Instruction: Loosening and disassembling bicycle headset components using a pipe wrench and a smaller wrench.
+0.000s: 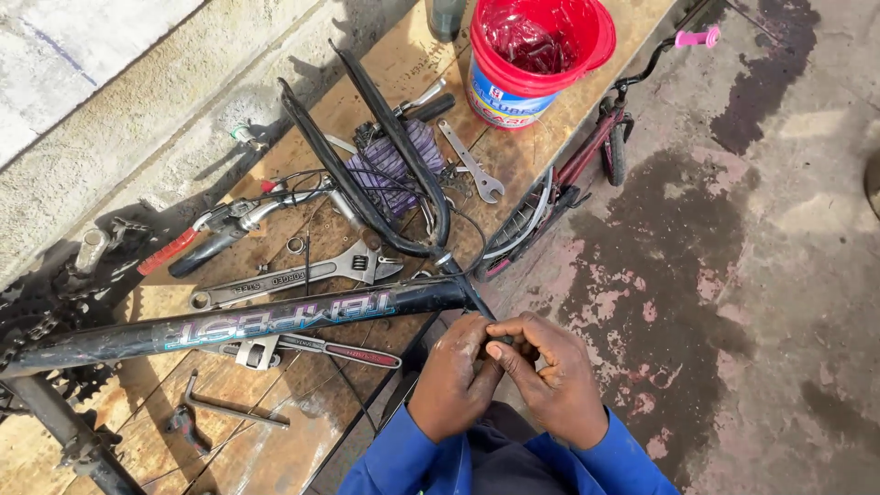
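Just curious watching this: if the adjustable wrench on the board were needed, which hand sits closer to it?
Probably the left hand. It is on the side of the adjustable wrench, across the bike frame; the right hand is farther away.

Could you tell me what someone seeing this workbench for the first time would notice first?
Probably the black bike frame lying across the wooden board, with its fork pointing up toward the red bucket at the top. Just below the frame's front end, both hands, left hand and right hand, meet over some small part I cannot make out. A big adjustable wrench lies above the frame, and a small bike with a pink grip leans at the right.
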